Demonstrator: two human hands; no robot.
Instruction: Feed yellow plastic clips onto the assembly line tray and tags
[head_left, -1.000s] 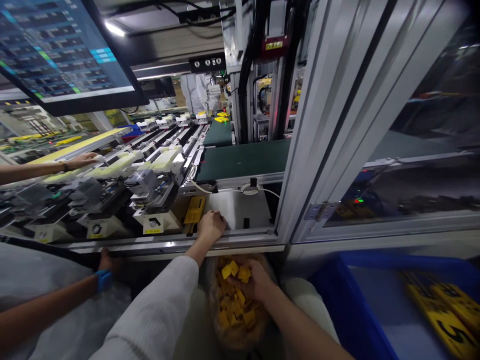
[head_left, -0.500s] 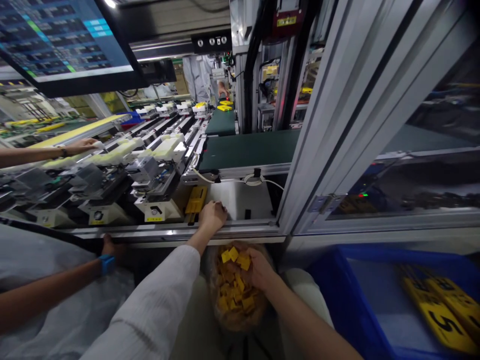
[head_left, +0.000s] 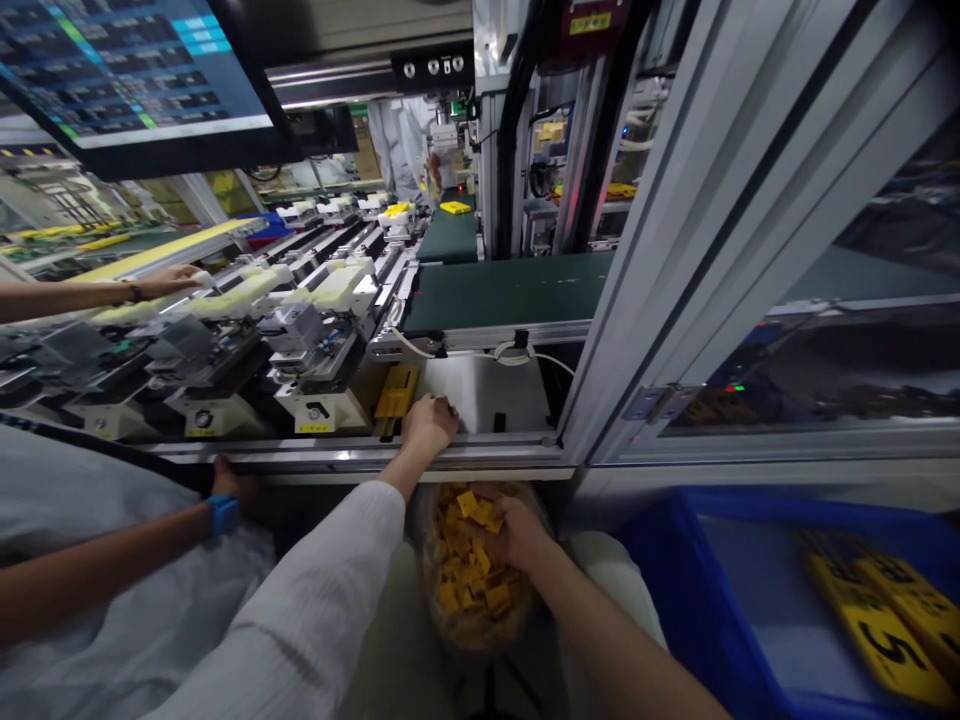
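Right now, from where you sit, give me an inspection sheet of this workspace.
Surface: pale grey flat panel behind a silver metal rail.
Work items: small flat yellow pieces in a translucent plastic bag below the rail.
Clutter: flat yellow block left of the panel; blue plastic bin at right, holding yellow blocks, one marked 5.
Hands: left hand at the panel's left side, fingers curled, contents, if any, hidden; right hand at the bag's mouth, fingers against the pieces.
Cables: thin white cable, partly looped, along the panel's far side.
Surroundings: dark green conveyor belt beyond; lit rectangular monitor, upper left.
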